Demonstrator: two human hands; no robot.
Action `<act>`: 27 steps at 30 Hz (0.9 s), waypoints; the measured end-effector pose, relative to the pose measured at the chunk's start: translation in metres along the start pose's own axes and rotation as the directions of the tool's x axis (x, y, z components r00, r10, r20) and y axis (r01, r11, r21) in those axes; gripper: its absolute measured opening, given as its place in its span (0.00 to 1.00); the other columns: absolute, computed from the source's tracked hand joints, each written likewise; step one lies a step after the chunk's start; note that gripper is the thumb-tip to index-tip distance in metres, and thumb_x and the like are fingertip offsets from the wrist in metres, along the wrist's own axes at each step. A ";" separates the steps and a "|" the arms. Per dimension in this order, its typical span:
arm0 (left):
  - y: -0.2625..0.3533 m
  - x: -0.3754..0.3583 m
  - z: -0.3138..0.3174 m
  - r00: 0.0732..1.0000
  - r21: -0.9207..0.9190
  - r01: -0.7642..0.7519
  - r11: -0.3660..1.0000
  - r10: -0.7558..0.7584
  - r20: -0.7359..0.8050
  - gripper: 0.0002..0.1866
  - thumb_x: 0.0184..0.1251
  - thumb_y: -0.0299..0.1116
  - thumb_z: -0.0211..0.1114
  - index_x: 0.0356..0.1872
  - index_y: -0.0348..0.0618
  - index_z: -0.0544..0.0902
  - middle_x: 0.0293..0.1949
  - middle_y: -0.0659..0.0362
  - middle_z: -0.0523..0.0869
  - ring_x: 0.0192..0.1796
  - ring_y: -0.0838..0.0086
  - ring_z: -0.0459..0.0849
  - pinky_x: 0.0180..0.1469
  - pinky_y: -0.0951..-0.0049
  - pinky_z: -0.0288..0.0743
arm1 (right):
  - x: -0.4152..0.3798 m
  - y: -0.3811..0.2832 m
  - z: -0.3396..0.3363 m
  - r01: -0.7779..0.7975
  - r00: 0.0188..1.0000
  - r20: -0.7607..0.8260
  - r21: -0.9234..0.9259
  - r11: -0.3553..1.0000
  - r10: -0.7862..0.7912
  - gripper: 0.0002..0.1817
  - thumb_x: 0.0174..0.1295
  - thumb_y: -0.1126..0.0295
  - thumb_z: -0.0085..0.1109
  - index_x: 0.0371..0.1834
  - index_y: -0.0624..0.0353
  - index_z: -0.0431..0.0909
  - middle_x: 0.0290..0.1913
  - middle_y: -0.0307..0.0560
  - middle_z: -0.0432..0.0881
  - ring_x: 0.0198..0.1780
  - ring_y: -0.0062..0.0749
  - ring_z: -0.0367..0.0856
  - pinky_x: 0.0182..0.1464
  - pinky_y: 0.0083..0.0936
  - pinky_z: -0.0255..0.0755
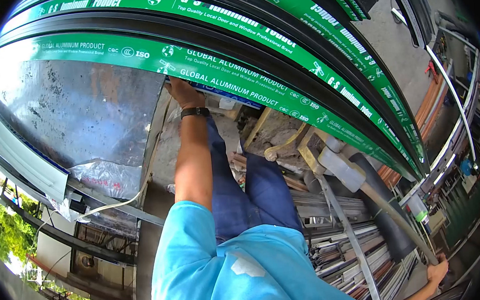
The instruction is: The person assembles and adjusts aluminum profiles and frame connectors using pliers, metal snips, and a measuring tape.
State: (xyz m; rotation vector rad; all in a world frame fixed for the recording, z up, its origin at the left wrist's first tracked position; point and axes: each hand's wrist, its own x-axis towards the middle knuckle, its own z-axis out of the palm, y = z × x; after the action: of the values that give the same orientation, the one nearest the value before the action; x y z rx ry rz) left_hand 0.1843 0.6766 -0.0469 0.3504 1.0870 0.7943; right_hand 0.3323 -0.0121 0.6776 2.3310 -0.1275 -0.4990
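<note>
My left hand [184,94] reaches up to the near edge of a long black aluminium profile [204,67] with green printed film. It is closed at that edge, its fingertips partly hidden by the profile. Out at the lower right, my right hand [438,271] is wrapped round the end of a mallet's wooden handle. The pale head of the mallet [341,168] is up near the profiles, to the right of my legs. More film-covered profiles [276,38] lie side by side beyond the nearest one.
A scuffed metal sheet [88,106] lies at left, with a crumpled plastic bag [108,177] on it and a white cable [122,203] by its edge. Stacked profile lengths [351,243] fill the lower right beside a dark roll [386,223]. A wooden block [310,149] stands near the mallet head.
</note>
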 end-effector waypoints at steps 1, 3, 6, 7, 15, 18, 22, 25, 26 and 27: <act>-0.001 0.000 0.002 1.000 -0.012 0.001 1.000 -0.001 -0.013 0.31 0.76 0.48 0.64 0.71 0.43 0.64 0.55 0.54 0.82 0.54 0.64 0.84 0.52 0.61 0.82 | -0.001 0.001 0.002 0.004 1.000 -0.030 -0.006 1.000 -0.004 0.13 0.55 0.67 0.69 0.29 0.65 0.76 0.25 0.61 0.77 0.29 0.56 0.76 0.37 0.45 0.71; 0.001 -0.002 0.003 1.000 -0.010 0.024 1.000 -0.024 0.014 0.32 0.77 0.48 0.64 0.72 0.45 0.64 0.56 0.54 0.82 0.54 0.64 0.84 0.52 0.61 0.82 | 0.001 0.001 0.000 -0.005 1.000 0.011 -0.010 1.000 0.005 0.14 0.56 0.66 0.70 0.29 0.64 0.76 0.25 0.60 0.77 0.29 0.56 0.76 0.37 0.44 0.71; 0.001 0.000 0.000 0.998 0.009 0.047 0.999 -0.048 0.028 0.30 0.77 0.48 0.63 0.71 0.46 0.65 0.57 0.55 0.81 0.54 0.64 0.84 0.52 0.60 0.81 | 0.002 0.019 0.009 0.016 1.000 -0.014 -0.009 1.000 -0.016 0.15 0.56 0.65 0.70 0.29 0.64 0.76 0.25 0.60 0.77 0.29 0.55 0.76 0.37 0.43 0.71; -0.004 0.008 -0.008 0.997 0.011 0.076 0.997 -0.076 0.031 0.29 0.77 0.48 0.63 0.70 0.47 0.66 0.57 0.55 0.81 0.54 0.65 0.83 0.53 0.60 0.81 | 0.003 0.025 0.013 0.030 0.999 -0.038 -0.007 1.000 -0.030 0.15 0.56 0.65 0.70 0.29 0.64 0.76 0.25 0.60 0.77 0.29 0.55 0.75 0.37 0.42 0.71; -0.033 0.005 -0.029 0.991 -0.035 0.104 0.994 -0.101 0.087 0.20 0.77 0.46 0.62 0.63 0.53 0.72 0.56 0.61 0.80 0.57 0.67 0.81 0.56 0.59 0.79 | 0.002 0.002 0.002 -0.049 0.999 0.019 0.021 0.999 0.048 0.13 0.54 0.67 0.69 0.30 0.64 0.75 0.25 0.61 0.78 0.29 0.55 0.76 0.38 0.42 0.71; -0.035 0.009 -0.036 0.983 -0.059 0.138 0.989 -0.130 0.127 0.19 0.78 0.47 0.61 0.64 0.57 0.71 0.57 0.62 0.80 0.58 0.67 0.82 0.55 0.59 0.82 | 0.001 0.009 0.005 -0.028 0.999 -0.016 -0.030 0.999 0.028 0.12 0.51 0.69 0.68 0.32 0.64 0.76 0.27 0.62 0.80 0.32 0.58 0.79 0.39 0.44 0.72; -0.039 0.010 -0.049 0.971 -0.078 0.203 0.976 -0.191 0.144 0.19 0.79 0.47 0.60 0.65 0.60 0.71 0.58 0.62 0.80 0.58 0.66 0.82 0.53 0.58 0.84 | 0.000 0.017 0.009 0.049 0.998 -0.046 -0.054 0.997 -0.051 0.22 0.62 0.56 0.72 0.27 0.64 0.74 0.22 0.57 0.73 0.26 0.47 0.69 0.34 0.42 0.67; -0.050 0.013 -0.066 0.983 -0.053 0.123 0.991 -0.114 0.145 0.19 0.79 0.46 0.60 0.65 0.60 0.71 0.59 0.62 0.80 0.58 0.65 0.82 0.55 0.57 0.83 | -0.001 0.012 0.007 0.079 0.993 -0.079 -0.126 0.989 -0.089 0.23 0.62 0.55 0.72 0.27 0.64 0.74 0.22 0.57 0.74 0.26 0.48 0.69 0.33 0.42 0.67; -0.064 0.015 -0.080 0.988 -0.008 0.064 0.998 -0.062 0.142 0.19 0.79 0.46 0.60 0.65 0.60 0.72 0.59 0.62 0.80 0.58 0.64 0.82 0.56 0.57 0.82 | 0.001 0.012 0.006 0.058 0.996 -0.065 -0.143 0.988 -0.068 0.21 0.60 0.58 0.72 0.28 0.65 0.76 0.23 0.59 0.76 0.27 0.48 0.74 0.34 0.43 0.69; -0.077 0.021 -0.093 0.989 0.020 0.031 0.999 -0.034 0.141 0.19 0.78 0.45 0.61 0.63 0.58 0.73 0.57 0.62 0.81 0.57 0.65 0.82 0.55 0.58 0.81 | 0.002 0.014 0.006 0.041 0.999 -0.013 -0.104 0.994 -0.043 0.20 0.59 0.58 0.72 0.28 0.65 0.77 0.24 0.59 0.77 0.27 0.48 0.75 0.35 0.43 0.70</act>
State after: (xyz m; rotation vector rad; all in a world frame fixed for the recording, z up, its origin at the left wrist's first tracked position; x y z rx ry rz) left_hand 0.1378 0.6280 -0.1491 0.3975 0.9653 0.7201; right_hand 0.3321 -0.0264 0.6827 2.2388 -0.0444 -0.4975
